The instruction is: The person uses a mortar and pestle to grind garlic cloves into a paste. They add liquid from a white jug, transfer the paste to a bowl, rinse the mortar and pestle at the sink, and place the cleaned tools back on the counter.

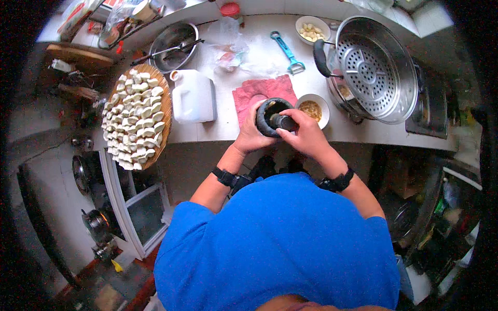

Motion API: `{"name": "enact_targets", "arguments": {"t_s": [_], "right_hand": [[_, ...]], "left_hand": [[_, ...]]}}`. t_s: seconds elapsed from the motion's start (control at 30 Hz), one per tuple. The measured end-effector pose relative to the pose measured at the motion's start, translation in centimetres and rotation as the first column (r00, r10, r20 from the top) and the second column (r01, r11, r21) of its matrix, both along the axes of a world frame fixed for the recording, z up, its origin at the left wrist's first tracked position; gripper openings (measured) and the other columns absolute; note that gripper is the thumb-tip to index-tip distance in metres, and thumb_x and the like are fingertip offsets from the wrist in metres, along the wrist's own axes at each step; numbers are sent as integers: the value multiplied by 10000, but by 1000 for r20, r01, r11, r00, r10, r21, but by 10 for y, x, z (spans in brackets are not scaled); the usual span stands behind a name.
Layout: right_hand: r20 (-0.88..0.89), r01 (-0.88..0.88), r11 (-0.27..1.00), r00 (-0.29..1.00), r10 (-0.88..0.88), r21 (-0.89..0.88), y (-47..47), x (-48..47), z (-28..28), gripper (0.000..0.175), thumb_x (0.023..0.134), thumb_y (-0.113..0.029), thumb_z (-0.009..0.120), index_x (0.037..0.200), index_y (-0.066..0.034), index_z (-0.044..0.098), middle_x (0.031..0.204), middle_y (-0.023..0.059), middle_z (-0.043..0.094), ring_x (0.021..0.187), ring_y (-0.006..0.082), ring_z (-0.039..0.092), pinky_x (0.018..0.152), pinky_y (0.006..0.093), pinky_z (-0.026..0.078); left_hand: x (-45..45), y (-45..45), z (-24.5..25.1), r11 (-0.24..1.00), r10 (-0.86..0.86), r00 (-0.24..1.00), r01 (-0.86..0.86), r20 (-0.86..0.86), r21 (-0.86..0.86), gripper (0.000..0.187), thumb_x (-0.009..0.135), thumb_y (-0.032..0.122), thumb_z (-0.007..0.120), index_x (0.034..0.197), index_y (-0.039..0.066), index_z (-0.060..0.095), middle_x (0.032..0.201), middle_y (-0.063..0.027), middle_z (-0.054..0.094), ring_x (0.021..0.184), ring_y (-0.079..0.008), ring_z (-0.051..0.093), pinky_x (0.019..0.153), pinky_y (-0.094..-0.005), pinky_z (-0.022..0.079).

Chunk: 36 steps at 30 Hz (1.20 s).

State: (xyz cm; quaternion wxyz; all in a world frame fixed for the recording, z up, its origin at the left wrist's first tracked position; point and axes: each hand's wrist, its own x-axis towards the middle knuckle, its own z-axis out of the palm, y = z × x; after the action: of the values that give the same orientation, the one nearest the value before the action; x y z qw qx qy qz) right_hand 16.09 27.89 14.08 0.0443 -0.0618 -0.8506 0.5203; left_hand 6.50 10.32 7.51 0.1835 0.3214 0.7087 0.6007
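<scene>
My left hand (251, 130) grips the outside of a dark stone mortar (263, 123) at the counter's front edge, its mouth tilted up towards me. In my right hand (305, 131) is a dark pestle (284, 122), its lower end inside the mortar. A little pale mash clings to the inner wall; the bottom is hidden. Just behind the mortar lies a red cloth (268, 86). A small white bowl (326, 119) holding a brownish mash (310, 110) stands close to my right hand.
A round woven tray of dumplings (134, 120) and a white plastic jug (194, 97) stand left. Behind are a metal basin (157, 62), a plastic bag (231, 54), a blue peeler (287, 50) and a bowl of peeled garlic (311, 32). A large steamer pot (369, 72) stands right.
</scene>
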Motion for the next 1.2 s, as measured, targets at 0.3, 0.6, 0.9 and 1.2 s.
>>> {"name": "enact_targets", "arguments": {"t_s": [0.3,0.6,0.9,1.2], "right_hand": [[-3,68,992,998,-68,103,-32,-48,-49,454,824,-197,737,1228,-71,575,1152,213,621,926,383,669,792,446,555],[-101,115,978,990,-98,173,-35,-69,-51,402,827,-149,743,1189,-33,612,1110,197,655,1008,352,644,878,402,523],[21,53,970,998,-60,236,-42,-80,-62,419,813,-149,748,1190,-18,620,1114,215,664,1040,368,647,908,414,519],[-13,-31,968,999,35,248,-41,-83,-62,395,824,-145,741,1178,-16,624,1108,221,663,1030,370,649,908,407,516]], "left_hand": [[-33,-10,-40,980,200,978,-198,-58,30,990,580,182,941,1378,54,369,1286,-141,579,1186,-273,589,1040,-391,473],[-44,-20,-79,985,169,984,-166,-54,53,986,608,206,933,1376,89,326,1323,-129,538,1225,-276,552,1062,-403,451],[-43,-32,-88,987,131,985,-141,-114,-81,1032,660,174,894,1470,59,264,1424,-170,454,1294,-308,506,1108,-425,407],[-11,-124,-58,896,418,907,-403,45,-188,374,843,111,744,1189,13,640,1144,-153,668,1014,-224,672,891,-336,541]]}}
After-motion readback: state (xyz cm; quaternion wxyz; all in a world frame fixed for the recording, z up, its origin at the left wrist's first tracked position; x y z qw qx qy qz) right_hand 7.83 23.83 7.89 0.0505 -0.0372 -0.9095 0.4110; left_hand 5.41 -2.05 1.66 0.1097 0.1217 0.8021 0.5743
